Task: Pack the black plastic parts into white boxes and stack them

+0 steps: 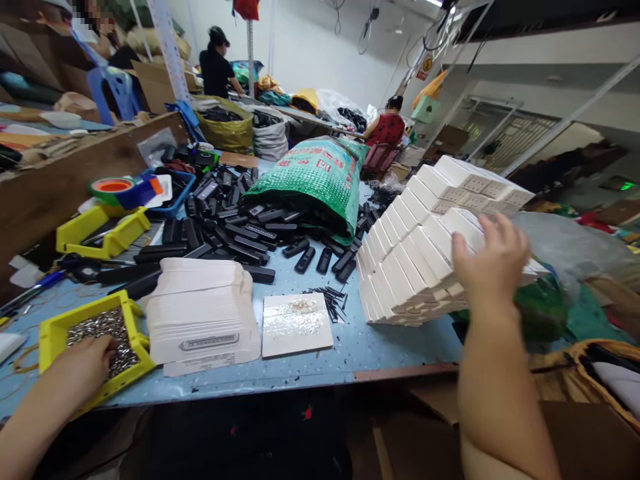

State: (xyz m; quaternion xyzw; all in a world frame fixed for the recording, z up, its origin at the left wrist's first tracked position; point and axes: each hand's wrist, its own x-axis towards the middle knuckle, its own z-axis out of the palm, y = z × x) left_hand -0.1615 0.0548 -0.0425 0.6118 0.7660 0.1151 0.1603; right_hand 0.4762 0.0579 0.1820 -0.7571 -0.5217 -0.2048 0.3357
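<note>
My left hand [83,370] reaches into a yellow bin [47,337] filled with small shiny metal parts [123,333]. Its fingers are curled together over the parts, and what is between them is hidden. On the right, my right hand [493,257] touches the top of a stepped stack of white boxes [405,267], thumb and fingers spread apart at the end of one box. Between the hands lie a fanned pile of flat printed white cartons [200,313] and a white pad [297,323] with glittering bits on it. Small black screws or pins [336,303] are scattered beside the pad.
A green woven sack [310,177] spills black elongated devices [240,240] over the blue table [215,383]. A second yellow tray [103,233] and tape rolls [113,187] sit at left, near a wooden board [90,177]. Two people [217,63] [387,127] work farther back.
</note>
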